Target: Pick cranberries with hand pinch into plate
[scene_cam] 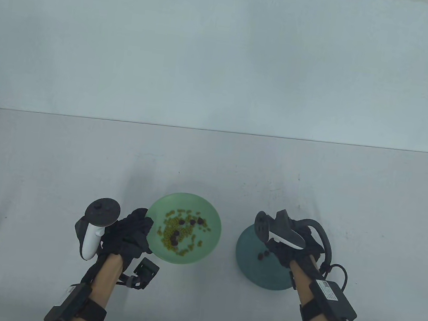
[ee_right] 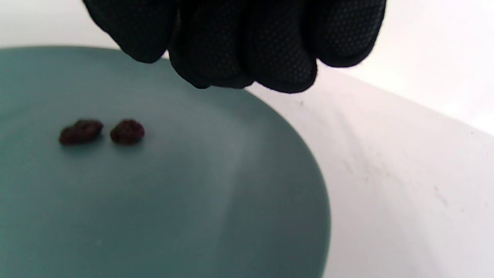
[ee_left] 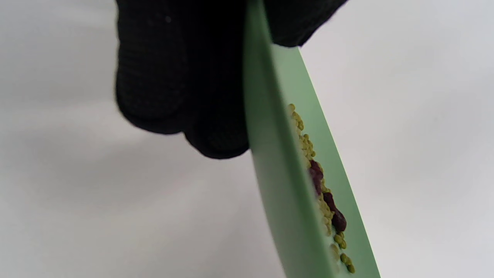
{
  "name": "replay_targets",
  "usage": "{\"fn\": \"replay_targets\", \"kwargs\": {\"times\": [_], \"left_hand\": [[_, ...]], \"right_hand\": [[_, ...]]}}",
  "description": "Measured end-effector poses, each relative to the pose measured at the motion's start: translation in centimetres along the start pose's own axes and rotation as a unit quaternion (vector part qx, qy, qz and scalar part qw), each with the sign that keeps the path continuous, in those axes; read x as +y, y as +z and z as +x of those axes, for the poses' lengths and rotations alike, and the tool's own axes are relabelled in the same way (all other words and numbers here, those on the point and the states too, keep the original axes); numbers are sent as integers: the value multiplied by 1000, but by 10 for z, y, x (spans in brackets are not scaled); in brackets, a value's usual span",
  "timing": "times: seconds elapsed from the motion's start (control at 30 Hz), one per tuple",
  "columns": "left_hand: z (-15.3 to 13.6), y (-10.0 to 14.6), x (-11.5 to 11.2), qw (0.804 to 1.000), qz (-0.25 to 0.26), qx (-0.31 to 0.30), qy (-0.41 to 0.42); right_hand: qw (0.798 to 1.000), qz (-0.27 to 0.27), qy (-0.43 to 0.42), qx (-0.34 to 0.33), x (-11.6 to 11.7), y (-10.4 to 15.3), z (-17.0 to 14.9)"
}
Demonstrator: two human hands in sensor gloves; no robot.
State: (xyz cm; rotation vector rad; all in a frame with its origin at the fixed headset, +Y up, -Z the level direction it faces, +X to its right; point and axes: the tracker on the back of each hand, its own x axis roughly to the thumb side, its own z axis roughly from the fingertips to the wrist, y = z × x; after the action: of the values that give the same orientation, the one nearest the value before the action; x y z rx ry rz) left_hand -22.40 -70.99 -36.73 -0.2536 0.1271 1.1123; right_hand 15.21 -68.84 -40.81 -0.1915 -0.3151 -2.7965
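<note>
Since the cranberries looked small, light and soft, we judged a gentle fingertip pinch best; left hand clamped the green bowl, right hand over the plate, fingers bunched, contents unclear.

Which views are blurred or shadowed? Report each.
Table view: sharp, even light, soft shadows beyond both hands. Left wrist view: left hand blurred, green plate rim soft. Right wrist view: two cranberries on the teal plate slightly soft, right hand dark.

The round teal plate looks smooth and matt; the black knit cloth gloves show a dotted texture.
</note>
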Motion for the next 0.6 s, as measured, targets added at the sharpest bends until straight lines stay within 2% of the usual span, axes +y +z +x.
{"fn": "replay_targets", "kwargs": {"times": [0.27, 0.6], "left_hand": [[0, 0, 0, 1000, 1, 1, 2], [0, 0, -2, 1000, -4, 0, -3]], "right_hand": [[998, -52, 11, -20, -47, 16, 2], [990, -113, 29, -84, -98, 31, 40]]}}
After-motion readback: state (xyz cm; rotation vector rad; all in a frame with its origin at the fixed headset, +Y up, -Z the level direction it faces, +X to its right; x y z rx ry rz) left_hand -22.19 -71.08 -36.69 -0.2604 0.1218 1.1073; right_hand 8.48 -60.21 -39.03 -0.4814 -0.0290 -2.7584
